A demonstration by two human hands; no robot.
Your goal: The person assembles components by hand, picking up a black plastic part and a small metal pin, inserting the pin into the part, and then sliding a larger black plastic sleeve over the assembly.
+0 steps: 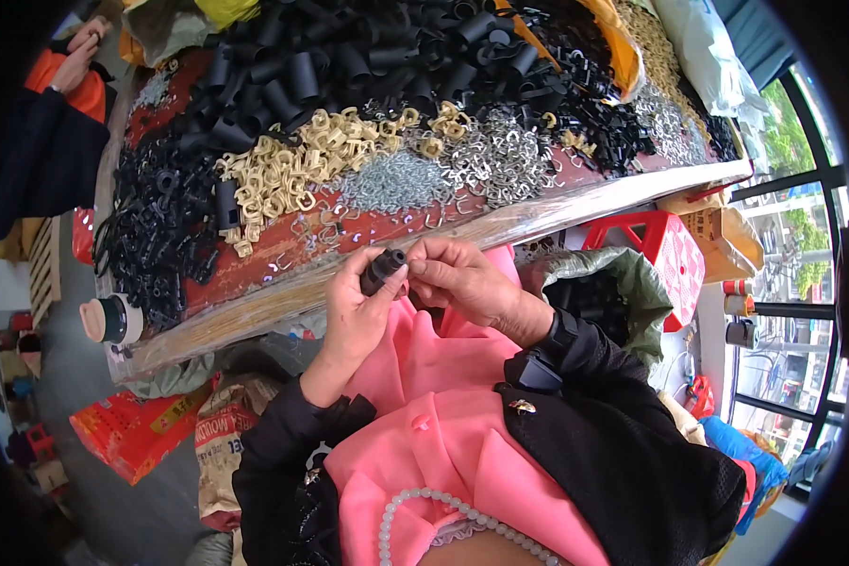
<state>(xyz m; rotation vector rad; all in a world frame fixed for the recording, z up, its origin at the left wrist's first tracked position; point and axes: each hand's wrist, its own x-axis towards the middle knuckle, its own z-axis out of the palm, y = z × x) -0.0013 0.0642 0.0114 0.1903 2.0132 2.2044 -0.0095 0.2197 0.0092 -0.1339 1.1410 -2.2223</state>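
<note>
My left hand is closed around a black cylindrical plastic part with a narrower tip, held just in front of the table edge. Beside that tip, the fingers of my right hand are pinched together; whatever they hold is hidden or too small to make out. On the red tabletop beyond lie a heap of beige plastic clips, a pile of small grey screws and a spread of silvery U-shaped metal pieces. Black tubes are heaped behind them.
A wooden rail edges the table. Small black parts cover its left end. To the right stand a green sack of black parts and a red stool. Another person's hands show at far left. Sacks lie below left.
</note>
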